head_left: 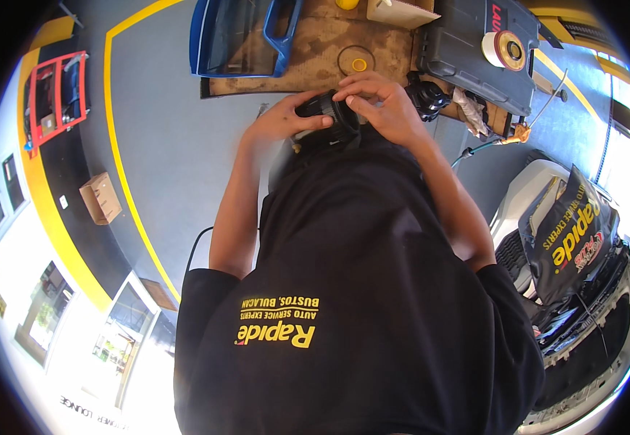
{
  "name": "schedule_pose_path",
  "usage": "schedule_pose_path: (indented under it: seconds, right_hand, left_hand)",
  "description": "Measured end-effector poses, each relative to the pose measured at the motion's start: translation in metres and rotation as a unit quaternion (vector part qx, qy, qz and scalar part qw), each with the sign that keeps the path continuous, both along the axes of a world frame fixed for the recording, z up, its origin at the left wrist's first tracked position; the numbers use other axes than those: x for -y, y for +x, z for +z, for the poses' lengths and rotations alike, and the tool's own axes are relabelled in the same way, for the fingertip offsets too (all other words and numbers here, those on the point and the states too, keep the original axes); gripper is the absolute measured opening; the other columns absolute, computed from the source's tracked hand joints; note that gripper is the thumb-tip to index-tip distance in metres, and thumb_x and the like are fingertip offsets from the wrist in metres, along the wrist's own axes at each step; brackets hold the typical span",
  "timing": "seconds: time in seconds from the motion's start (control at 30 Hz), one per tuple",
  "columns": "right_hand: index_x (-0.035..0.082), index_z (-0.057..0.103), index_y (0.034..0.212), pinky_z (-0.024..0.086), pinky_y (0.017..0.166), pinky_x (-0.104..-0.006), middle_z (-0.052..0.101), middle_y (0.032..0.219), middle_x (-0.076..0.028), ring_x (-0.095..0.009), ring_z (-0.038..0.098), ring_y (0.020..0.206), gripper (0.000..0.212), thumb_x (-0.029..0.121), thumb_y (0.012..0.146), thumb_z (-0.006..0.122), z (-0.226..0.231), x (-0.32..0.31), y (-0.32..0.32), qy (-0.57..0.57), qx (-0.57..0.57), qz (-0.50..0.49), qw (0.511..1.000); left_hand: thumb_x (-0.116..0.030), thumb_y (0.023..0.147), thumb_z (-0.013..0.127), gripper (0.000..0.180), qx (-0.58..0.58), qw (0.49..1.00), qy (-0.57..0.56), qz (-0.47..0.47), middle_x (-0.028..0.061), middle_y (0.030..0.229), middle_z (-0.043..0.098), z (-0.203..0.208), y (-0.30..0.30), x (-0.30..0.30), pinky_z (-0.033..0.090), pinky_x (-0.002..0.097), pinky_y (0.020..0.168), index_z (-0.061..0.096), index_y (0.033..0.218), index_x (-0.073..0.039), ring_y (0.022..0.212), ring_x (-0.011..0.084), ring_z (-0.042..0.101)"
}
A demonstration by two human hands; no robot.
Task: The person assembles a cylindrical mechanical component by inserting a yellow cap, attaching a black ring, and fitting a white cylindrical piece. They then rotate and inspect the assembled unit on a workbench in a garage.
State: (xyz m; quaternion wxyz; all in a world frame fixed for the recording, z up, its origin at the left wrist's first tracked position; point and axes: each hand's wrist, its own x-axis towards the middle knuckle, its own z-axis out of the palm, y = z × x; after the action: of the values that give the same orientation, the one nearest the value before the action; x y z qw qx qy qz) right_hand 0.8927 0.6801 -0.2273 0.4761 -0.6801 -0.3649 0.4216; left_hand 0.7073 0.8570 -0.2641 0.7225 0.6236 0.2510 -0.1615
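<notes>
black round cap lies sideways, axis left-right, gripped by left hand and right hand.

You are holding a black, round, ribbed part in front of your chest with both hands. Your left hand is gripping its left side, while your right hand is curling over its top and right side, fingers pressing on it. Beyond your hands, a worn wooden board is lying on the grey floor, carrying a blue frame, a dark tool case and a roll of tape. A small cardboard box is sitting to your left.
</notes>
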Motion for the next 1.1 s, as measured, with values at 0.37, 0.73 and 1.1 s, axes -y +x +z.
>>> schedule_pose_path:
  seconds: [0.37,0.73,1.1]
  right_hand:
    - [0.026,0.083,0.1,0.055,0.096,-0.0413,0.065,0.139,0.01,-0.025,0.059,0.126,0.017,0.022,0.085,0.076,0.013,0.021,-0.001,0.114,0.467,0.132,0.867]
    - [0.025,0.081,0.101,0.057,0.096,-0.041,0.062,0.145,0.011,-0.025,0.058,0.126,0.02,0.021,0.083,0.076,0.002,0.003,0.011,0.14,0.444,0.142,0.874]
    - [0.032,0.076,0.123,0.052,0.102,-0.0393,0.052,0.158,0.013,-0.023,0.053,0.134,0.04,0.029,0.083,0.079,-0.004,0.021,-0.001,0.127,0.537,0.138,0.822]
  left_hand:
    - [-0.041,0.089,0.085,0.076,-0.009,0.999,-0.017,-0.026,0.01,0.133,0.069,-0.016,0.0,-0.007,0.047,0.0331,0.108,0.059,0.148,-0.001,0.122,0.0175,0.062]
    - [-0.041,0.09,0.084,0.075,0.014,0.999,-0.024,-0.026,0.0086,0.132,0.069,-0.011,0.0,-0.006,0.047,0.0327,0.108,0.058,0.148,0.0,0.121,0.016,0.062]
    - [-0.04,0.096,0.078,0.073,0.019,0.993,-0.107,0.035,0.0087,0.132,0.068,-0.027,-0.01,-0.004,0.048,0.0319,0.106,0.054,0.15,0.002,0.12,0.0164,0.063]
